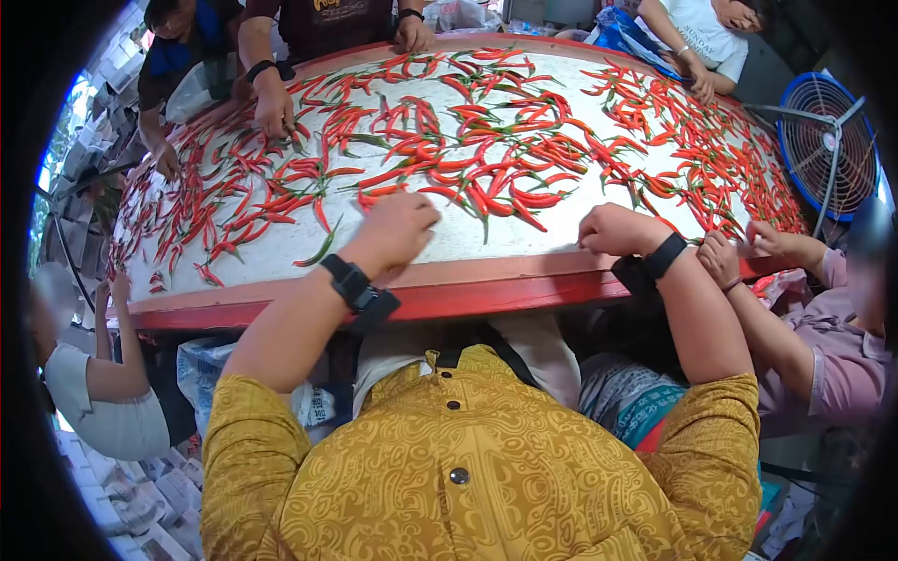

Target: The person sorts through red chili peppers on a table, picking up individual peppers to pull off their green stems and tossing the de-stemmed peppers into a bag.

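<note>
My left hand is over the near edge of the white table top, close to the middle pile of red chilies. Its fingers curl inward, and whatever they may hold is hidden. To the right, my right hand hangs above the same edge with bent fingers pointing down and left. No chili shows clearly in it. Both wrists wear black bands with small black boxes. Red chilies with green stems lie scattered over the white surface, and a mostly green one lies left of my left hand.
The table has a red and pink rim. Co-workers' hands reach over it from the far side, left and right; one person sits close on my right. A blue round fan stands at the right. Plastic bags are below the near edge.
</note>
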Demonstrator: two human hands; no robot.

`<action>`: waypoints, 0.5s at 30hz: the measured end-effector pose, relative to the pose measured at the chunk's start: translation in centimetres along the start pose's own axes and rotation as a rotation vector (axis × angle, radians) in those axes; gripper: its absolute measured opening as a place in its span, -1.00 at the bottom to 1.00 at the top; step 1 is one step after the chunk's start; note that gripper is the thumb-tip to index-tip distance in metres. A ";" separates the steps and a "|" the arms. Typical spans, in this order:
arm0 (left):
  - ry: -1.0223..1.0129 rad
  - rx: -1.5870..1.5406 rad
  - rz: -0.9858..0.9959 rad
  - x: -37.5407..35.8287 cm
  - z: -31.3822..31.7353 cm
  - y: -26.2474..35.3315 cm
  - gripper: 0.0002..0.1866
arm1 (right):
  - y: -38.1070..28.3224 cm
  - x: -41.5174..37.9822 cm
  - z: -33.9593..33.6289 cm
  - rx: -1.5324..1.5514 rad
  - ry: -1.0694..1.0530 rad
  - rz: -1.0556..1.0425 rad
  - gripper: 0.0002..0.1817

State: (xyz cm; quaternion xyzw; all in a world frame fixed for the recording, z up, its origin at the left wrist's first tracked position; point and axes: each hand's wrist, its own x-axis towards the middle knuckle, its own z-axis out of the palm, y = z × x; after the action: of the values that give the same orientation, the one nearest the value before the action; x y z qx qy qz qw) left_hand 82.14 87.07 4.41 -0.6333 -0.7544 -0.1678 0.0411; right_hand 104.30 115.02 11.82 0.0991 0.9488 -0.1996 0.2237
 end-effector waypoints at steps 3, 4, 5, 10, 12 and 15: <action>0.027 0.114 -0.085 -0.8 -1.6 -0.4 -0.78 | 2.4 -0.7 0.3 -0.062 -0.044 0.094 -0.76; 0.103 0.187 -0.096 -0.5 -1.8 -0.1 -0.78 | 3.2 -0.6 0.6 -0.138 -0.014 0.081 -0.74; 0.099 0.189 -0.093 0.1 -1.7 0.5 -0.78 | 3.9 -0.3 1.0 -0.133 -0.012 0.081 -0.74; 0.193 -0.085 0.030 5.6 1.4 7.0 -0.71 | 4.7 0.5 0.8 0.000 0.368 -0.400 -0.69; 0.212 -0.168 0.089 6.7 3.0 8.7 -0.70 | 5.3 -0.7 -0.1 -0.005 0.313 -0.276 -0.74; 0.069 -0.015 0.064 8.1 3.4 10.6 -0.67 | 8.0 -3.5 -2.0 -0.136 0.228 0.008 -0.78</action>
State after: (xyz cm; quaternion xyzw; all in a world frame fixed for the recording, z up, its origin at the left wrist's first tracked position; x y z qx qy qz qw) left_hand 91.41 97.25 5.55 -0.6512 -0.7306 -0.1939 0.0674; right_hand 108.79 122.71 12.40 0.1095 0.9790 -0.1215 0.1216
